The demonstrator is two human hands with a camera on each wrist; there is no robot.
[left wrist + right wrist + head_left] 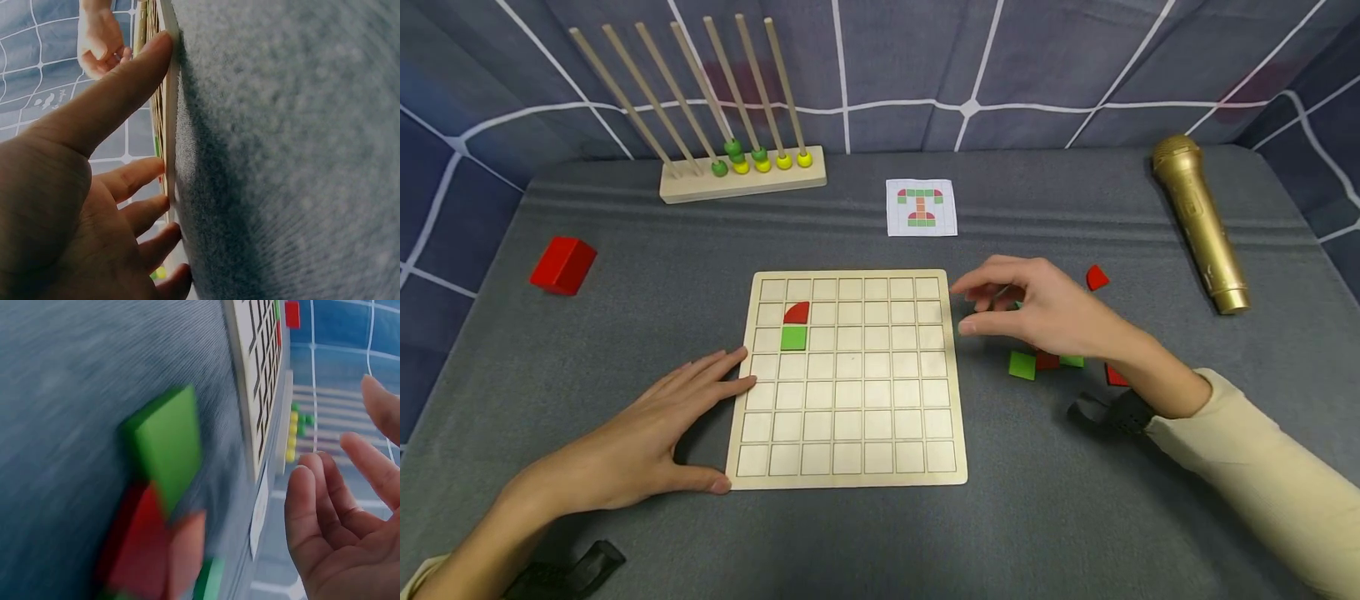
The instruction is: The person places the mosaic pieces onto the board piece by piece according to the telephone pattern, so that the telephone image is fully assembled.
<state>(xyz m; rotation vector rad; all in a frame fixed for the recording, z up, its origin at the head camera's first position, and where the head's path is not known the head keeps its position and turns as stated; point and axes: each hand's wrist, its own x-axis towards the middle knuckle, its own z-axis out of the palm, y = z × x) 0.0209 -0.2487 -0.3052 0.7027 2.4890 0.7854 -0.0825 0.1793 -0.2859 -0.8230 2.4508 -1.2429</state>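
Observation:
A wooden grid board [847, 396] lies flat on the grey cloth. In its upper left part, a red quarter-round tile [797, 313] sits in a cell directly above a green square tile [793, 338]. My left hand [655, 437] touches the board's left edge with spread fingertips, the thumb at the near corner. Just past the right edge hovers my right hand [1030, 300], thumb and fingers apart with nothing between them. Below it lies a loose pile with a green tile [165, 447] and a red tile [137, 544]; the hand partly hides the pile in the head view.
Behind the board lies a pattern card [922, 229]. A bead abacus [741, 190] with upright rods stands at the back left, a red block [563, 265] at the left. At the right are a gold microphone [1201, 225] and a stray red quarter-round tile [1097, 277].

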